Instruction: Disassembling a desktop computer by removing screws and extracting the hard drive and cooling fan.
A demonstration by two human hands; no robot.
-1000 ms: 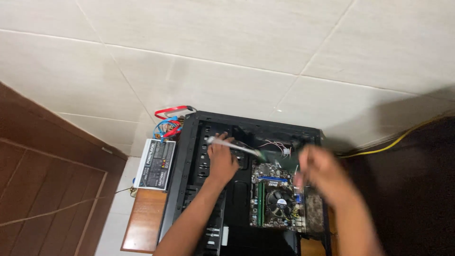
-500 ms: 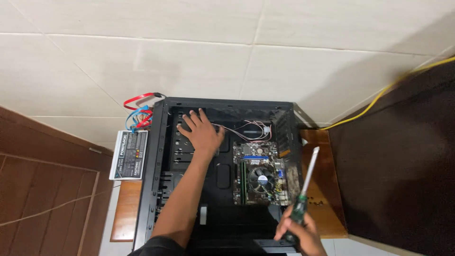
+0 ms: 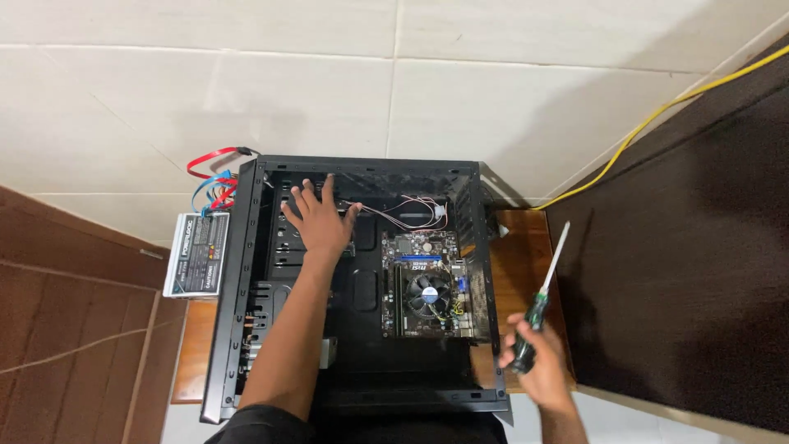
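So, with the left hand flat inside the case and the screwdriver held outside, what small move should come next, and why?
Probably bring the screwdriver over into the open computer case. The right hand grips it by the handle beyond the case's right wall, tip pointing up and away, while the left hand rests spread inside, near the thin wires above the motherboard. Which screw, I cannot tell.

Open room in the black computer case [image 3: 246,271] left of the motherboard [image 3: 427,284], thin wires [image 3: 403,215] across its top.

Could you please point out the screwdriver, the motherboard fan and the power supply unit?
screwdriver [image 3: 532,319]: head view, on its dark handle.
motherboard fan [image 3: 426,293]: head view, fan hub.
power supply unit [image 3: 196,254]: head view, labelled side face.
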